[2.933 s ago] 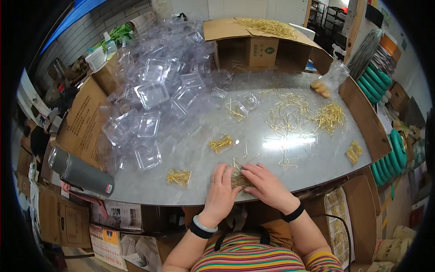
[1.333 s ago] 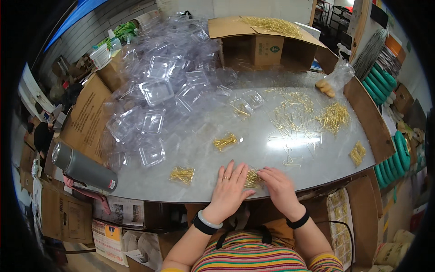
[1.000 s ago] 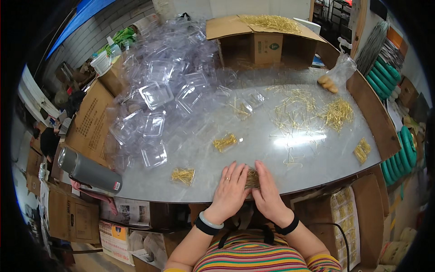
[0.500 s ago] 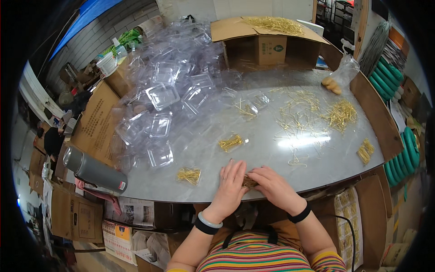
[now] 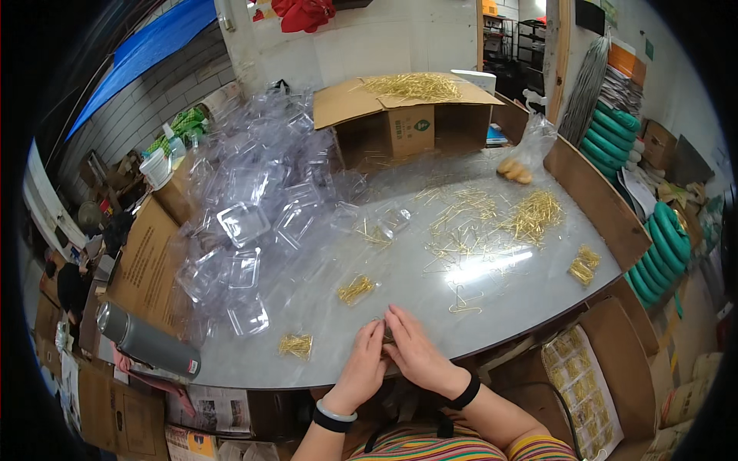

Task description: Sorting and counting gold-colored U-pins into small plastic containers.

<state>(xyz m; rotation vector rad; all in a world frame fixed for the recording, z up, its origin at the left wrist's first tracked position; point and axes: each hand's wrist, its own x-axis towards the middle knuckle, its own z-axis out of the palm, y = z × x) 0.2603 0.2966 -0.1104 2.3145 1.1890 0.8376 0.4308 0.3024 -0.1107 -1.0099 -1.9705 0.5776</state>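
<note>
head view, hands: left hand (image 5: pixel 363 370) and right hand (image 5: pixel 415 355) are pressed together at the near edge of the worktop (image 5: pixel 530 276), fingers curled round a small clear case (image 5: pixel 387 333) that's mostly hidden between them. Can't tell if it's snapped closed yet.

head view, step: looks to me like packing a little bundle of pins into the case and squeezing it closed. Next move probably calls for an even press on the lid edges, so nothing pokes out.

head view, materials: gold pin bundles (image 5: pixel 356 289) and (image 5: pixel 296 346) lie just left of the hands, thin, shiny, wiry. A bigger loose heap of pins (image 5: pixel 533 217) sits toward the right edge.

head view, rest: a pile of clear plastic cases (image 5: pixel 254 215) covers the far left corner, glossy and crinkly. Open cardboard box (image 5: pixel 400 107) at the far edge, topped with more pins. Grey flask (image 5: pixel 146 349) lies at the near left corner, smooth and matte.
</note>
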